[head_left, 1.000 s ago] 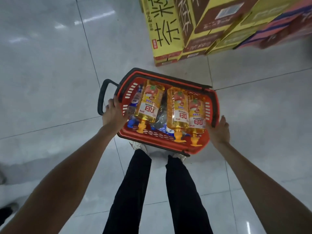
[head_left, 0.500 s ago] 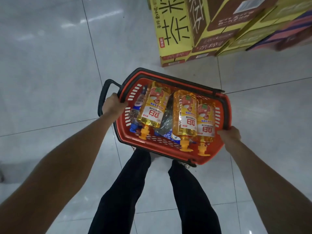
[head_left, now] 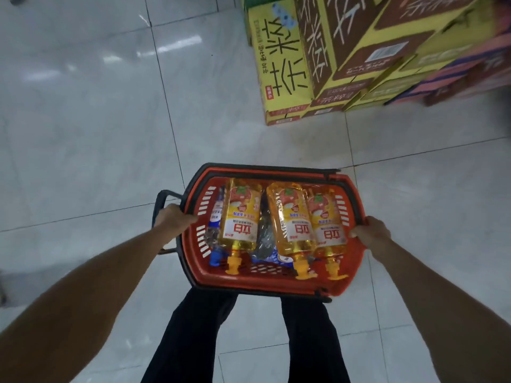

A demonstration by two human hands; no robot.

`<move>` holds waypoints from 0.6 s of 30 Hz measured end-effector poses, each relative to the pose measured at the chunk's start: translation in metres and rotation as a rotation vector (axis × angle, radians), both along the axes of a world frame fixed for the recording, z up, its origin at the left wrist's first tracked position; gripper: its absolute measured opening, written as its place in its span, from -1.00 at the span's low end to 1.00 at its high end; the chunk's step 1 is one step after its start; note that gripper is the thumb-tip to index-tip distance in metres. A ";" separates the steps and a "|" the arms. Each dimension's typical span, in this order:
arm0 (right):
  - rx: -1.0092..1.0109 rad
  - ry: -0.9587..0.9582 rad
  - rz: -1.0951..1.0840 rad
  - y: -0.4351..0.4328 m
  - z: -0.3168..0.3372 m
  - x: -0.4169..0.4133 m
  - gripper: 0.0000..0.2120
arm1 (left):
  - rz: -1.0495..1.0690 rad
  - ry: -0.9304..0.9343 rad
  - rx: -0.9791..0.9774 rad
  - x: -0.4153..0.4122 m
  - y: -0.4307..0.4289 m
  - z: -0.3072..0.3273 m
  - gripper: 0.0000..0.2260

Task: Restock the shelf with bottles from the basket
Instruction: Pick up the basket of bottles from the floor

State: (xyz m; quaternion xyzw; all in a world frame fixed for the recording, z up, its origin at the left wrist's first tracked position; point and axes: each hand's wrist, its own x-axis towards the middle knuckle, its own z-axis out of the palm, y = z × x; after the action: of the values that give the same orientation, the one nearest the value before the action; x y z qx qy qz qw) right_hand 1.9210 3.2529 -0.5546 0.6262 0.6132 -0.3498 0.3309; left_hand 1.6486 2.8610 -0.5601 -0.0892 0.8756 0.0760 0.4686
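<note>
I carry a red plastic basket [head_left: 348, 275] in front of me, above the floor. My left hand [head_left: 175, 218] grips its left rim, next to the black pull handle [head_left: 159, 201]. My right hand [head_left: 370, 234] grips the right rim. Three yellow bottles with orange caps lie side by side inside: one at the left [head_left: 240, 214], one in the middle [head_left: 290, 217], one at the right [head_left: 326, 225]. Clear water bottles with blue caps [head_left: 215, 217] lie partly hidden beneath them. No shelf is in view.
Stacked yellow and brown cartons [head_left: 318, 56] stand on the floor ahead to the right, with pink and purple boxes [head_left: 470, 70] beside them. Grey glossy floor tiles [head_left: 83, 120] spread to the left and ahead. My legs in black trousers [head_left: 193, 335] show below the basket.
The basket has risen and levelled in my hands, and the view has moved nearer the cartons. My right hand shifted from the basket's near corner up along the right rim.
</note>
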 end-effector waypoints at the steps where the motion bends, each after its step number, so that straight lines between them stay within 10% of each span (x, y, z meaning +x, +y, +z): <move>1: -0.019 -0.008 0.011 -0.004 0.016 0.000 -0.67 | 0.007 -0.004 -0.003 0.005 -0.012 0.014 -0.76; 18: -0.055 0.159 0.407 -0.105 0.348 -0.059 -0.85 | 0.208 0.185 0.041 0.068 -0.177 0.352 -0.62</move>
State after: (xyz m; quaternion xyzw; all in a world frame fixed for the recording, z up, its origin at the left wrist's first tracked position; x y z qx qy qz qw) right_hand 1.8615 3.1476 -0.2070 0.4508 0.7412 -0.3406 0.3623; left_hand 1.7171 2.6844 -0.2079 -0.1625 0.8992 0.1501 0.3774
